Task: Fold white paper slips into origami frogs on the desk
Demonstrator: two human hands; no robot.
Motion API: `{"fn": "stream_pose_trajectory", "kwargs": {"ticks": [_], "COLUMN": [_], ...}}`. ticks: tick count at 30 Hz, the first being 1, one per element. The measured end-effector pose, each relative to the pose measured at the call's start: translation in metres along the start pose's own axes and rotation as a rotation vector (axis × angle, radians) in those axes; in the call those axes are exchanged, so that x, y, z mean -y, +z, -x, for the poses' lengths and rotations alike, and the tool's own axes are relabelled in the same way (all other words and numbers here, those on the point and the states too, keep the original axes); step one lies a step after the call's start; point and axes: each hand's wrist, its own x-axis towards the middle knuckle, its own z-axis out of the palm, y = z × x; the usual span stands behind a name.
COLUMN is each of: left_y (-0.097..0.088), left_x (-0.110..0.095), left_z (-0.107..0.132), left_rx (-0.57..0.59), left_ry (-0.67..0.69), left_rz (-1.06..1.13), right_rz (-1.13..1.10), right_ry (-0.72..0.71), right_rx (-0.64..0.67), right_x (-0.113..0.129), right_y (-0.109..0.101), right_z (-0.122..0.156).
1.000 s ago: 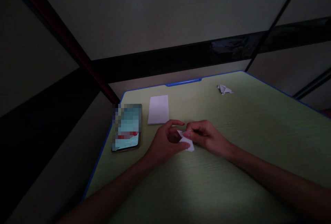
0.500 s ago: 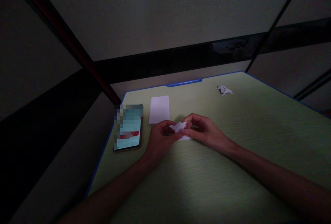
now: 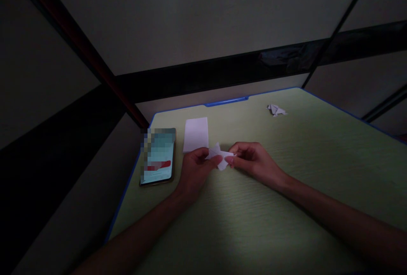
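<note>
Together, both hands [image 3: 222,165] pinch a small, creased white paper figure [image 3: 219,156] with pointed flaps.

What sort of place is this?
Probably a dim room at home, set up for paper folding: a green table with a blue rim, a lit smartphone beside a white paper sheet, a folded paper figure near the far edge. The left hand and right hand pinch another folded piece.
</note>
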Motion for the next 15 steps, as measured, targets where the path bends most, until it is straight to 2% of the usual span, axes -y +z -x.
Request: {"fn": "stream_pose_trajectory", "kwargs": {"ticks": [3,10,15], "left_y": [-0.0012,-0.0027,-0.0034], "left_x": [0.0007,0.0041,0.0041], "left_z": [-0.0009,-0.0026,-0.0035], "left_rx": [0.024,0.001,-0.076], "left_ry": [-0.005,0.049,0.024], "left_rz": [-0.017,-0.069,-0.09], "right_rz": [0.011,0.056,0.053], "right_ry": [0.011,0.048,0.041], "right_rx": [0.007,0.033,0.008], "right_x": [-0.0004,-0.0021,-0.0019], "right_y": [-0.0013,-0.006,-0.0039], "right_z": [0.0002,0.0018,0.0012]}}
